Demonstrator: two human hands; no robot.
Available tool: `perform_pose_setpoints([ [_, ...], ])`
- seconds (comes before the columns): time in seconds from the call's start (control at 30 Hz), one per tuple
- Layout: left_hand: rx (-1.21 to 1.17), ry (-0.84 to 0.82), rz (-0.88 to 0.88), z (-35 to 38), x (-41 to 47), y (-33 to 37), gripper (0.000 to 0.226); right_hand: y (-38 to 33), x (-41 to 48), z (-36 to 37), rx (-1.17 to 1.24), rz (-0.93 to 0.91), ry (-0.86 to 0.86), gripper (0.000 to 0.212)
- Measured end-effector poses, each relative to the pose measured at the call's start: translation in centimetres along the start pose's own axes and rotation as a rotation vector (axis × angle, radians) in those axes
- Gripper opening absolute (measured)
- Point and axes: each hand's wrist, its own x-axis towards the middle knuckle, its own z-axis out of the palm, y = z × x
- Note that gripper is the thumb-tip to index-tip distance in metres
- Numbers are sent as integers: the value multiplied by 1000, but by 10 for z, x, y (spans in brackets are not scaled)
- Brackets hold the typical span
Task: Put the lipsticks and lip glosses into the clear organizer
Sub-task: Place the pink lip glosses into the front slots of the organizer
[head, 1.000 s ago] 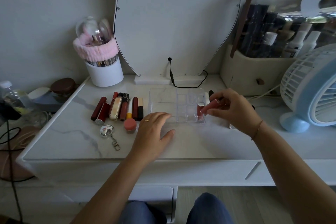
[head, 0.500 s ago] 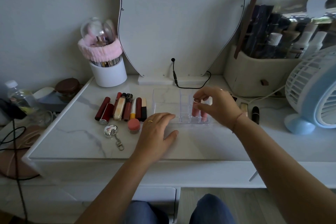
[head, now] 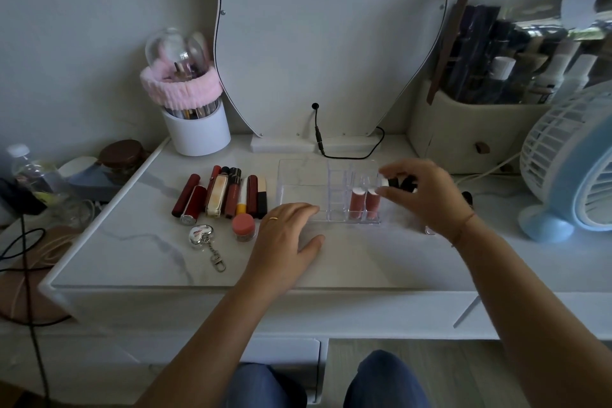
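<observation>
The clear organizer (head: 304,182) stands mid-table. Two pink lip glosses (head: 357,205) (head: 373,205) stand upright side by side in its front right compartments. My right hand (head: 424,199) hovers at the organizer's right edge with thumb and forefinger apart, off the glosses. A white-capped dark tube (head: 392,182) lies just between those fingertips, and I cannot see a grip on it. My left hand (head: 284,238) lies flat on the table, fingertips at the organizer's front edge. A row of several lipsticks and glosses (head: 225,197) lies left of the organizer.
A pink-lidded jar (head: 244,227) and a heart keyring (head: 201,235) lie before the row. A black lipstick (head: 467,197) lies right of my hand. Behind stand a mirror (head: 331,43), a white brush cup (head: 198,132), a cosmetics bag (head: 463,139) and a blue fan (head: 569,169).
My right hand lowered the second pink gloss into the compartment beside the first, let go, and drew back to the right. My left hand stayed in place.
</observation>
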Motion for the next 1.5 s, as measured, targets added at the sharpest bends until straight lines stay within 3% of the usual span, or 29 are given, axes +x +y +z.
perform_pose_setpoints([
  [0.17,12,-7,-4,1,0,-1,44,39,-19,-33,-128,166,-130,37],
  [0.33,20,-12,-5,1,0,-1,45,49,-28,-31,-313,128,-203,38],
  [0.63,24,-15,-12,0,-1,0,45,46,-24,-23,-369,110,-212,52],
  [0.83,25,-15,-4,-1,-1,0,45,35,-24,-8,-205,56,-198,70],
  [1.27,22,-11,-7,0,-1,0,45,37,-30,0,-123,62,-274,57],
  [1.5,23,-16,-9,1,0,-1,45,24,-29,4,-173,81,-254,65],
])
